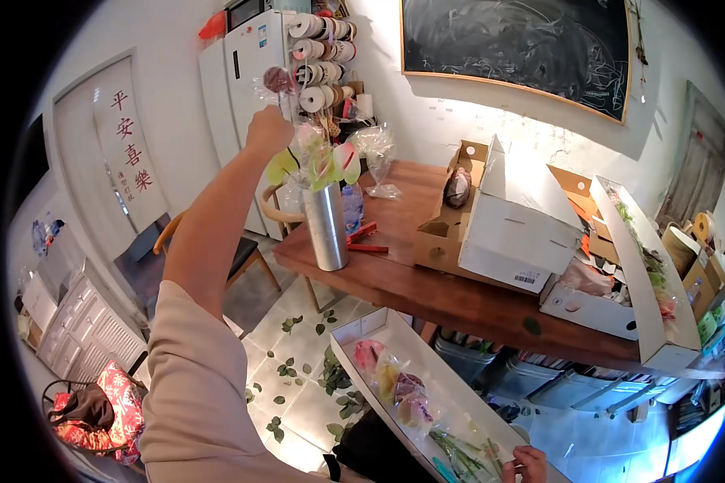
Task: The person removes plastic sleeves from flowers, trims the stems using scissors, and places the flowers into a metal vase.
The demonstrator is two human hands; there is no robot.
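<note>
Flowers [324, 167] in pale green and pink stand in a tall silver vase [327, 233] near the left end of the wooden bench [407, 197]. Behind and above them, the left hand [271, 129] is closed in a fist around a dark red bloom [278, 80], its clear-wrapped head upright over the knuckles. Low in view, the right hand [526, 465] curls near green stems [463, 452] in a long white box [453, 386]; whether it grips anything, I cannot tell.
</note>
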